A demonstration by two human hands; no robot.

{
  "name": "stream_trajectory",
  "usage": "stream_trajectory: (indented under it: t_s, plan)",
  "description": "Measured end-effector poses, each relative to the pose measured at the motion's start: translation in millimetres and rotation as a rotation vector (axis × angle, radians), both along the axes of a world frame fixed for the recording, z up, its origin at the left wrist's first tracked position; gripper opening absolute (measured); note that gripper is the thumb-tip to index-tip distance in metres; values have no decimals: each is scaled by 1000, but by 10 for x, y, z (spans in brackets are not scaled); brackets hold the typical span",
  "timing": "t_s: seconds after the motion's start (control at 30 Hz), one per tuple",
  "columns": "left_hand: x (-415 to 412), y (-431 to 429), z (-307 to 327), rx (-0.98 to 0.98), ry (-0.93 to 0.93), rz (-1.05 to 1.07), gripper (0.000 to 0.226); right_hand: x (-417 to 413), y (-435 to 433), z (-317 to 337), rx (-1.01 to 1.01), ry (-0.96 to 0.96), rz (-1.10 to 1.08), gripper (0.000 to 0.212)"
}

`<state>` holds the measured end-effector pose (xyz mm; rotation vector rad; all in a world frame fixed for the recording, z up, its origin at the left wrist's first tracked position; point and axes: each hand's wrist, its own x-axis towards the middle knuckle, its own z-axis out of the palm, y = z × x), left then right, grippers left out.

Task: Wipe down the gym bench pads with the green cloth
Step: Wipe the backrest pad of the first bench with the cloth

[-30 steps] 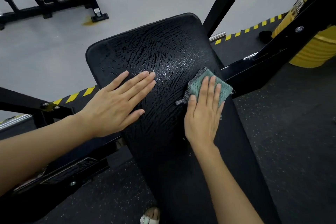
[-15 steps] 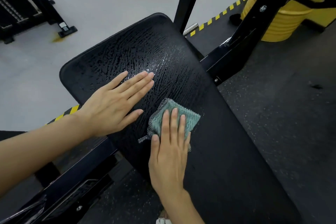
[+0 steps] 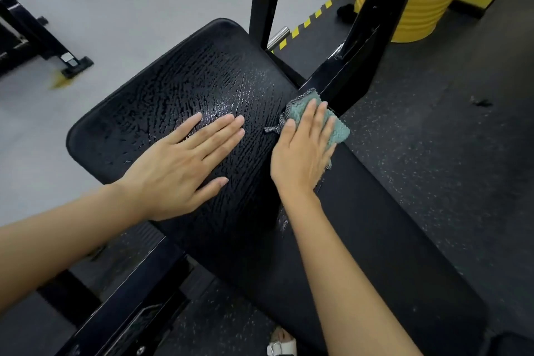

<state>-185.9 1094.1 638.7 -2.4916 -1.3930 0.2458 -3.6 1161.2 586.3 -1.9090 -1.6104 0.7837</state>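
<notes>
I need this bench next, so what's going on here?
A person is wiping the bench pad. The right hand presses the green cloth flat at the pad's right edge, beside the black frame. The left hand lies flat on the middle of the pad. Wet streaks cover the pad's wide far end, and the nearer part looks dull and dry.

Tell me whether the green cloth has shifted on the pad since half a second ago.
Yes. The green cloth, under the right hand, slid from the bench pad's middle out to its right edge, beside the black frame.
</notes>
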Motion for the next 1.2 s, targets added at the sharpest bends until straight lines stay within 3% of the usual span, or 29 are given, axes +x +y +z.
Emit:
stream_trajectory:
  t_s: [0.33,0.57,0.7,0.9,1.03,1.2]
  plan:
    - [8,5,19,-10,1,-4,71,60,-134,-64,153,-69,138,55]
    - [23,1,27,-8,-4,-7,71,614,-609,-454,18,-49,-57,54]
    - [28,-3,27,-2,-4,-9,71,461,-586,-358,-29,38,-171,53]
    - [27,1,21,2,6,-12,72,-152,-221,49,74,38,35,54]
    - [15,4,16,3,-2,-20,72,-92,-205,-26,182,7,146,53]
    - [6,-3,7,-8,-11,-18,72,329,-532,-351,135,-56,63,56]
